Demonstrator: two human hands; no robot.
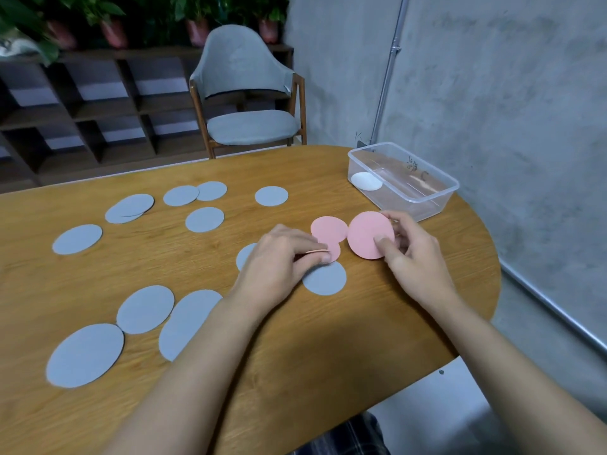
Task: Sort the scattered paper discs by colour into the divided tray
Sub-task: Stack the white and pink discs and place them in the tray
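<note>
My right hand (412, 254) holds a pink paper disc (368, 233) tilted up off the wooden table (295, 339), thumb on its front. My left hand (282, 264) pinches the edge of a second pink disc (333, 252), which lies under a third pink disc (328, 228). A blue-grey disc (325, 279) sits just below my left fingertips. Several more blue-grey discs (204, 219) are scattered over the left half of the table. The clear plastic tray (427, 192) stands at the far right, with a white disc (366, 181) in its near-left section.
The table's rounded right end drops off close to a concrete wall (509, 93). A grey chair (246, 93) stands behind the far edge, with a dark shelf and potted plants (111, 24) beyond. My forearms reach in from the near edge.
</note>
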